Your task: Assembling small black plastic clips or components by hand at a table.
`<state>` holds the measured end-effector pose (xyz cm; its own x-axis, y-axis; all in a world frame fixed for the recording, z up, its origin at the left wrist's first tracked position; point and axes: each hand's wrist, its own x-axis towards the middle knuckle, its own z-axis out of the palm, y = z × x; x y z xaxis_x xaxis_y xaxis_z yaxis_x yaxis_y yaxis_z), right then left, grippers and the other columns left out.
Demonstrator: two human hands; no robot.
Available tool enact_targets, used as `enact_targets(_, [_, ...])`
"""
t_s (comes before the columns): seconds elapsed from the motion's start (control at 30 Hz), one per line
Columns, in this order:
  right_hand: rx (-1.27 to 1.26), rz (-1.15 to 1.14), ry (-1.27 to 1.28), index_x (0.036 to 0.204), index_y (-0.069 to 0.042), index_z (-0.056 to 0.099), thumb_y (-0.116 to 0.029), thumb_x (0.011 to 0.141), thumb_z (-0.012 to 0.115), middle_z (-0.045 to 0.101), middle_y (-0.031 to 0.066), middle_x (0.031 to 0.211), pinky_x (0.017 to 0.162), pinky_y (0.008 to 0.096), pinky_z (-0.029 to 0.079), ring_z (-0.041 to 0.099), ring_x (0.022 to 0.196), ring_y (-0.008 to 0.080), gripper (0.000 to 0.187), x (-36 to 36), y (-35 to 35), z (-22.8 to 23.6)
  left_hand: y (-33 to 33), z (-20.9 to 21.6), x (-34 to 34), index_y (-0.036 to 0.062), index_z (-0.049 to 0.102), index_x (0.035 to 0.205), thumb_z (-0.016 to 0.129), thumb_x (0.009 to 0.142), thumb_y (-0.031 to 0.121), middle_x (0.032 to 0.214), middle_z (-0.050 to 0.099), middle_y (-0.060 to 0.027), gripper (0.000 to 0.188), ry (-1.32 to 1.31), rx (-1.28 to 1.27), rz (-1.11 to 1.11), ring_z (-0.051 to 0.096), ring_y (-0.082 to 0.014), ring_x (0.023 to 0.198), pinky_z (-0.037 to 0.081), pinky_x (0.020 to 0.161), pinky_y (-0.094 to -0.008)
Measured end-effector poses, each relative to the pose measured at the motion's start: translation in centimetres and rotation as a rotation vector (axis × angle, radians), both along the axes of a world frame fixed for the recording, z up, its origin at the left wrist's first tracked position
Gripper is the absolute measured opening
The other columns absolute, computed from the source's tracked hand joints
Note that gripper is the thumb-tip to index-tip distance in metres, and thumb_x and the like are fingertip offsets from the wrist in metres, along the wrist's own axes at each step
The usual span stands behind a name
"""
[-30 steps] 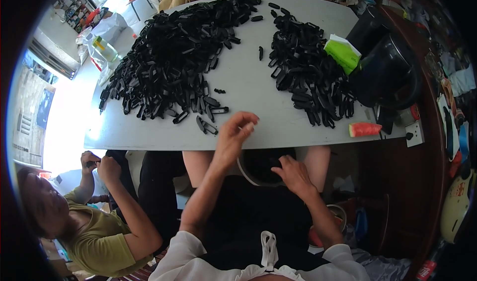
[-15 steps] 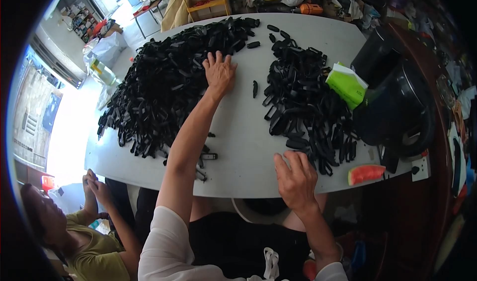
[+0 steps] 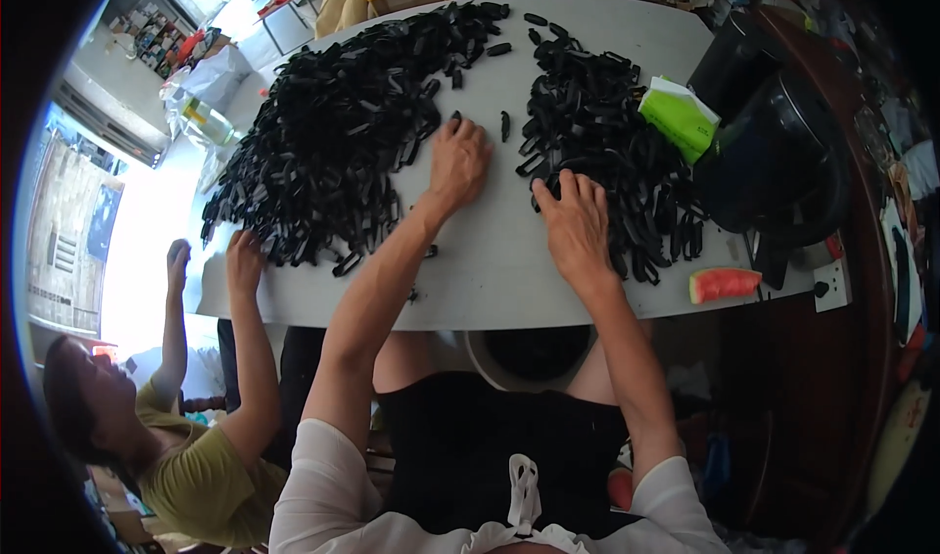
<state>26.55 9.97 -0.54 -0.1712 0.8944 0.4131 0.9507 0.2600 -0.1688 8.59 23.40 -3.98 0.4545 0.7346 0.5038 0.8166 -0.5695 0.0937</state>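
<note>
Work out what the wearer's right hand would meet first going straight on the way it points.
Most likely the smaller pile of black pieces: the right hand points away from the wearer, into it. The hand overlaps the pile's edge in this view, so whether it touches or hovers above is unclear.

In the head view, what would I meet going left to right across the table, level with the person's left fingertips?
Larger black pile, left hand, lone black piece, smaller black pile, green packet, black jug.

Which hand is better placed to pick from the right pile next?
Likely the right hand: it lies at the edge of the right pile, while the left hand is beside the left pile.
</note>
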Motion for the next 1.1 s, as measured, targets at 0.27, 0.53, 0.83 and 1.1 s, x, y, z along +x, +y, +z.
enact_targets(0.27, [0.164,0.104,0.016,0.084,-0.004,0.062,-0.003,0.079,0.056,0.050,0.0134,0.091,0.093,0.0403,0.037,0.050,0.094,0.0281,0.008,0.8,-1.5,-0.6,-12.3,1.6,0.6,0.0053,0.057,0.116,0.060,0.078,0.009,0.124,0.053,-0.0117,0.039,-0.073,-0.176,-0.201,0.043,-0.0342,0.121,0.034,0.101,-0.0442])
enact_targets(0.53, [0.313,0.164,0.192,0.088,-0.005,0.065,-0.003,0.071,0.068,0.054,0.0106,0.096,0.091,0.0391,0.039,0.052,0.093,0.0259,0.018,1.2,-1.5,-0.1,-14.3,3.2,-2.3,0.0139,0.058,0.123,0.062,0.082,0.012,0.140,0.040,-0.0147,0.041,-0.314,-0.176,-0.178,0.032,-0.0363,0.131,0.024,0.107,-0.0464])
enact_targets(0.83, [0.222,0.179,0.562,0.093,-0.002,0.062,-0.002,0.070,0.071,0.059,0.0093,0.094,0.078,0.0343,0.044,0.056,0.091,0.0258,0.025,0.9,-0.6,-0.3,-17.5,4.6,-1.4,0.0085,0.064,0.090,0.067,0.075,0.005,0.086,0.051,-0.0090,0.016,-0.356,-0.056,0.106,0.045,-0.0276,0.081,0.039,0.073,-0.0370])
enact_targets(1.1, [0.210,0.223,0.932,0.090,0.001,0.058,-0.003,0.074,0.067,0.060,0.0108,0.083,0.070,0.0308,0.047,0.059,0.077,0.0236,0.018,-0.1,-3.1,1.5,-8.7,3.5,0.0,0.0072,0.065,0.081,0.071,0.071,0.019,0.080,0.062,-0.0121,0.017,-0.203,-0.327,0.121,0.056,-0.0327,0.084,0.046,0.072,-0.0382])
